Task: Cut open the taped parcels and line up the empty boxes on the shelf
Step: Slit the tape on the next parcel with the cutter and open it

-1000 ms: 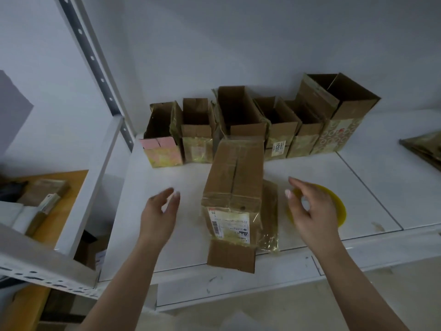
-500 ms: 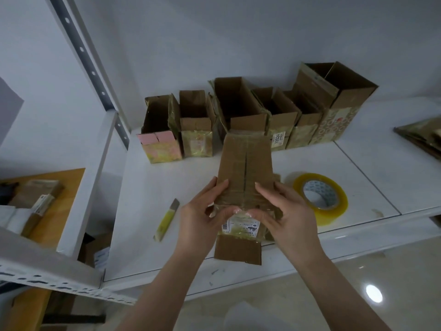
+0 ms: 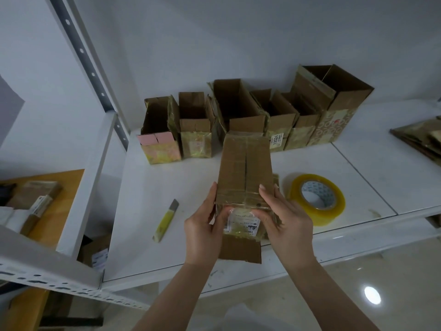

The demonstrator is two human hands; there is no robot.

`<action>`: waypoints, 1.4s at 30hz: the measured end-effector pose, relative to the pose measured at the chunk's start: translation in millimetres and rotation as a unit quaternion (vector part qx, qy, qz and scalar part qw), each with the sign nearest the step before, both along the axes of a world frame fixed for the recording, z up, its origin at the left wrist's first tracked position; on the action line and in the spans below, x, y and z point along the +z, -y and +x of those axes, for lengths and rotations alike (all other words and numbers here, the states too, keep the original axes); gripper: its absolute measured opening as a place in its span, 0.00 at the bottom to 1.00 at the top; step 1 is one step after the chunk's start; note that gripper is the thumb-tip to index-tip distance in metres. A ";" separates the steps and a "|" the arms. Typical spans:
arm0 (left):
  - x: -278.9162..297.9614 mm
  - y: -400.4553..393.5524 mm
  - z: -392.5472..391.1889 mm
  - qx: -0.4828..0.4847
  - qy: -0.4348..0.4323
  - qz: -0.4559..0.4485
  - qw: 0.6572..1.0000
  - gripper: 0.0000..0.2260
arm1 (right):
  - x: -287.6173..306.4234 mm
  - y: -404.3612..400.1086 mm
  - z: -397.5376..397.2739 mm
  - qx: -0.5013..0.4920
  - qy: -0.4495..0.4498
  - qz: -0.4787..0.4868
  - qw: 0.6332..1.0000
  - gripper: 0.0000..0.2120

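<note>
A brown cardboard parcel [image 3: 245, 173] lies on the white shelf [image 3: 148, 187] near its front edge, its long axis running from six o'clock toward twelve o'clock, away from the person. Both hands clamp its near end: the left hand [image 3: 202, 228] curls around the nine o'clock side, the right hand [image 3: 286, 220] around the three o'clock side, thumbs pressing the glossy taped label face. One loose flap hangs down over the shelf edge. A seam runs down the parcel's top, crossed by shiny clear tape.

At twelve o'clock, against the wall, stands a row of open boxes [image 3: 238, 111], flaps up, matte and creased. A yellow utility knife [image 3: 165, 220] lies at nine o'clock, nearer the left hand. A tape roll [image 3: 317, 199], translucent yellow, sits at three o'clock, just beside the right hand.
</note>
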State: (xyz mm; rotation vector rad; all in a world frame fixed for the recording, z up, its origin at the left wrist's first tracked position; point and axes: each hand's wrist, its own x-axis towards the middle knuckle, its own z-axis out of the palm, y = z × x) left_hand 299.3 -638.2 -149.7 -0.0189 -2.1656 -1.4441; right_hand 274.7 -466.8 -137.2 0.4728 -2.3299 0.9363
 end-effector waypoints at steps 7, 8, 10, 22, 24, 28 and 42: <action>-2.3 -2.0 -1.5 -0.005 0.010 0.017 1.000 0.26 | -1.9 1.7 3.0 0.039 0.033 -0.078 0.996 0.23; -1.3 -1.3 -2.2 -0.007 0.012 0.018 1.000 0.26 | -1.0 0.8 2.4 0.047 0.047 -0.095 0.993 0.23; 2.4 -1.1 -3.1 -0.008 0.013 0.021 1.000 0.27 | 3.3 -1.4 2.1 0.064 0.084 -0.139 0.985 0.23; 62.2 -9.0 0.2 -0.091 -0.002 0.051 0.995 0.23 | 76.5 -35.4 4.7 0.112 0.209 -0.221 0.946 0.21; 68.9 -15.5 -0.3 -0.127 -0.007 0.035 0.991 0.26 | 84.2 -36.4 7.4 0.133 0.228 -0.245 0.933 0.22; 80.3 -26.0 0.9 -0.134 -0.026 0.002 0.991 0.25 | 95.8 -41.1 9.8 0.142 0.231 -0.275 0.922 0.24; 88.6 -22.1 3.2 -0.106 -0.031 -0.047 0.993 0.19 | 90.1 -40.0 14.7 0.136 0.213 -0.273 0.928 0.24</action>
